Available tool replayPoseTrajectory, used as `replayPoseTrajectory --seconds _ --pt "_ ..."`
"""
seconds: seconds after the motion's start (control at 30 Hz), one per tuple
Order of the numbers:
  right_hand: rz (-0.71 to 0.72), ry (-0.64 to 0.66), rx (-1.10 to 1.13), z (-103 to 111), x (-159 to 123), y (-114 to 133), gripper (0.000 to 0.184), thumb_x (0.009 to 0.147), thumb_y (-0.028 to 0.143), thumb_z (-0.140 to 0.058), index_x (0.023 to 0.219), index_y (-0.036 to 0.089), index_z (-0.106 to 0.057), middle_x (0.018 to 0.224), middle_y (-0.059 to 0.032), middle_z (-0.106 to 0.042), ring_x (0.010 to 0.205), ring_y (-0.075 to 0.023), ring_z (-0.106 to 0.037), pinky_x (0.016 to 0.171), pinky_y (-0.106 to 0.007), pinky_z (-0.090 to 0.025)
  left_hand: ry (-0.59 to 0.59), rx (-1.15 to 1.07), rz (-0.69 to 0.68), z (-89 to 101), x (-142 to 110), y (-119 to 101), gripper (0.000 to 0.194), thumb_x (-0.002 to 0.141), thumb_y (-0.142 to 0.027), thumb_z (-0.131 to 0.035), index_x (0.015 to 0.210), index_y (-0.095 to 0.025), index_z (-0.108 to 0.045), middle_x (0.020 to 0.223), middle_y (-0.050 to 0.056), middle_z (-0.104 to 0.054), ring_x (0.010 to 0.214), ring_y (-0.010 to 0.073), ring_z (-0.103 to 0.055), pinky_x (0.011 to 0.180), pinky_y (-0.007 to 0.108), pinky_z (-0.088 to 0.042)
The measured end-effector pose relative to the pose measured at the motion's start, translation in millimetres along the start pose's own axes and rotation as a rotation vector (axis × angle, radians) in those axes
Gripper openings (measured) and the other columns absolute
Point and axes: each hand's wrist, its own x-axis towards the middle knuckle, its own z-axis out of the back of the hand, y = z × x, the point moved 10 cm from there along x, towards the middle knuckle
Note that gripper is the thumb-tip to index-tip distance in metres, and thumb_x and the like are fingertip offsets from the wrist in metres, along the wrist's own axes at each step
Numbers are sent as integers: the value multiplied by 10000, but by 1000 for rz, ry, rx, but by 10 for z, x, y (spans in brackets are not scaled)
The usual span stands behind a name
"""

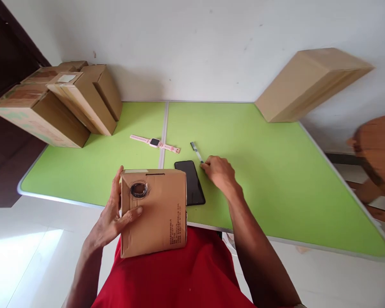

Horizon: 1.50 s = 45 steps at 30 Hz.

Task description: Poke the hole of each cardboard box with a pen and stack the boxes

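Note:
My left hand (113, 222) grips a brown cardboard box (162, 209) by its left side, thumb across the front face. Near the box's upper left corner is a round hole with dark scribbled rings about it, and small print runs along the lower right. The box is held at the table's front edge, against my red shirt. My right hand (219, 171) is closed on the lower end of a pen (197, 150), whose dark-capped end points away from me. Between the box and my right hand lies a black smartphone (192, 182), partly hidden by the box.
A pink-strapped smartwatch (154, 142) lies across the seam of the green table (275, 179). Several cardboard boxes (64, 115) stand at the back left. One tall carton (307, 85) leans outward at the back right. A brown wooden stool (378, 149) is beyond the right edge.

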Motion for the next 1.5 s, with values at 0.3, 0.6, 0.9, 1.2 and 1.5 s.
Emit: replayPoseTrajectory --seconds 0.3,0.6,0.9,1.2,1.5 --pt "301 -95 1034 621 -572 259 214 971 478 -852 947 294 -746 850 -40 -819 746 -250 -805 666 -389 -641 55 -295 114 -285 88 127 1294 948 -491 -913 1898 -399 -39 1739 137 -581 1598 420 -598 1203 499 -629" --pt "589 99 1205 60 -1670 1154 114 1087 365 -825 1132 272 -873 1092 -64 -908 846 -224 -872 665 -328 -691 189 -283 6 -486 96 -11 1242 991 -423 -873 1902 -359 -31 1742 124 -609 1533 357 -669 1282 482 -569" --pt "590 79 1129 -67 -1679 1082 128 1102 280 -779 1188 309 -870 1170 -39 -892 793 -179 -819 787 -361 -693 203 -283 -24 -491 96 -1 1248 976 -430 -887 1901 -348 -52 1728 136 -615 1528 365 -671 1285 502 -572" --pt "634 139 1062 -102 -1686 1126 121 1101 261 -762 1170 283 -859 1074 -31 -865 790 -163 -798 682 -288 -643 211 -279 -35 -473 91 43 1246 997 -431 -881 1898 -324 -28 1712 143 -632 1435 348 -731 1215 474 -618" --pt "515 60 995 -40 -1590 928 183 1099 377 -746 978 242 -774 750 3 -743 612 -165 -723 501 -256 -511 139 -225 1 -384 86 114 1285 946 -502 -915 1899 -305 -77 1749 154 -588 1731 428 -437 1299 508 -556"
